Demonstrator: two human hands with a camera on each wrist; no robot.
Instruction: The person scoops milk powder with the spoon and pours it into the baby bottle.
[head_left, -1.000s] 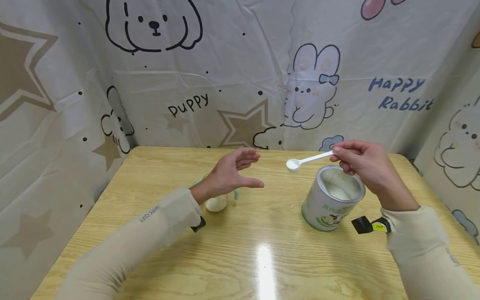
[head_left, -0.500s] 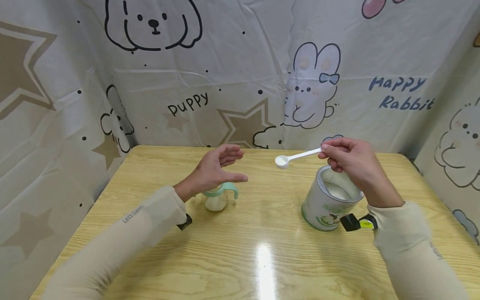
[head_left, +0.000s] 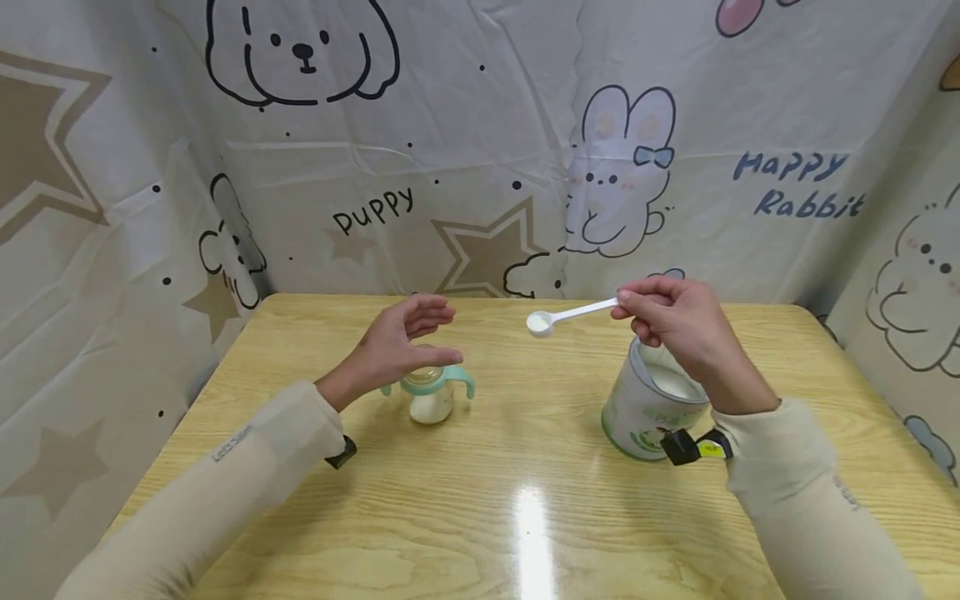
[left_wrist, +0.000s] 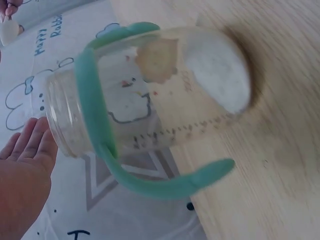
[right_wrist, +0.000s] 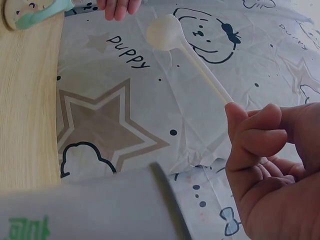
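My right hand (head_left: 678,321) pinches the end of a white measuring scoop's handle; the scoop (head_left: 540,324) holds white powder and points left, above the table. Below that hand stands a milk powder can (head_left: 648,408), lidless, with powder inside. My left hand (head_left: 397,337) holds nothing, its fingers extended and thumb apart, just above and behind the baby bottle in the head view. The clear baby bottle (left_wrist: 165,90) stands upright without a cap, with mint-green handles (left_wrist: 95,100) around its neck and white powder at its bottom.
Both stand on a light wooden table (head_left: 450,517). A white curtain (head_left: 450,108) printed with cartoon animals and stars hangs behind the table and along its sides. Each wrist carries a small black camera (head_left: 680,447).
Both hands have moved left, the right one carrying the filled scoop from near the can. The left hand's move has uncovered more of the bottle; bottle and can have stayed put.
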